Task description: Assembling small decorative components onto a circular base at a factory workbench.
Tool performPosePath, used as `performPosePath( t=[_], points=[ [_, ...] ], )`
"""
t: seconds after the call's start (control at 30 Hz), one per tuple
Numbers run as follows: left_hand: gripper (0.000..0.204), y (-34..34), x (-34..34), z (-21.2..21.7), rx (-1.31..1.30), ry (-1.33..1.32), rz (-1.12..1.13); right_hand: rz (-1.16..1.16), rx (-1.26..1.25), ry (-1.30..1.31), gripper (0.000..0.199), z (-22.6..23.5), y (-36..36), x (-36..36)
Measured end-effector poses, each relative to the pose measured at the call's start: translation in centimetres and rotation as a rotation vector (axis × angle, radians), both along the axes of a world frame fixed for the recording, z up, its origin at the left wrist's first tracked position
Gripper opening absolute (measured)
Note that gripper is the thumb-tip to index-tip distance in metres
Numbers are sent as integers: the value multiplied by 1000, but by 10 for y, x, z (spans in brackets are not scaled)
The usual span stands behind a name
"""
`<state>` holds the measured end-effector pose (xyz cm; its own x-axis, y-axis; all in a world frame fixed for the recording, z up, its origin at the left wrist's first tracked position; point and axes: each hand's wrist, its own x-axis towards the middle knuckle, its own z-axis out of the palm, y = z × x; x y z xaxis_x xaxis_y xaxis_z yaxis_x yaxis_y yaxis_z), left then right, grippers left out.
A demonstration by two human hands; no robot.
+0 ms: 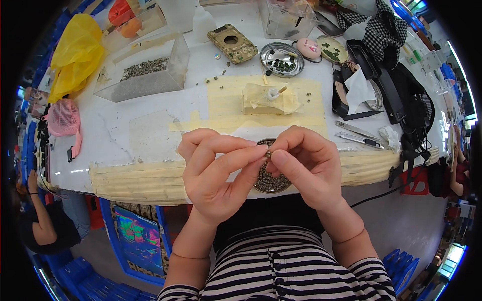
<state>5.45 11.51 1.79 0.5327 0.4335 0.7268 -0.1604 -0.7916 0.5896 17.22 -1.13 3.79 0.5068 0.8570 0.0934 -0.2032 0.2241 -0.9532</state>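
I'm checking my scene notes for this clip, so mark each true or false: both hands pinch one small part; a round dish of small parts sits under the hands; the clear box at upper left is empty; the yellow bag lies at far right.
1. True: left hand and right hand meet on a small part.
2. True: the round dish lies beneath them.
3. False: the clear box holds small grey pieces.
4. False: the yellow bag lies at far left.

worktop (120,135): white, front edge taped | on it: clear box of grey bits (145,75) | metal dish (281,58) | camouflage block (232,43) | pink mesh holder (63,118) | box cutters (359,134)
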Motion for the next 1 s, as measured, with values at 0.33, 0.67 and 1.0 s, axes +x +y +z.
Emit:
performPosePath(
  t=[0.33, 0.67, 1.0],
  points=[
    [15, 5, 0, -1, -204, -9, -154, -453, 99, -940, 17, -3, 8, 1],
    [19, 4, 0, 0, -356, -35, -236, -506, 178, -1139, 26, -7, 12, -2],
    [17, 4, 0, 0, -354, -42, -232, -496, 171, -1150, 27, -8, 13, -2]
  ],
)
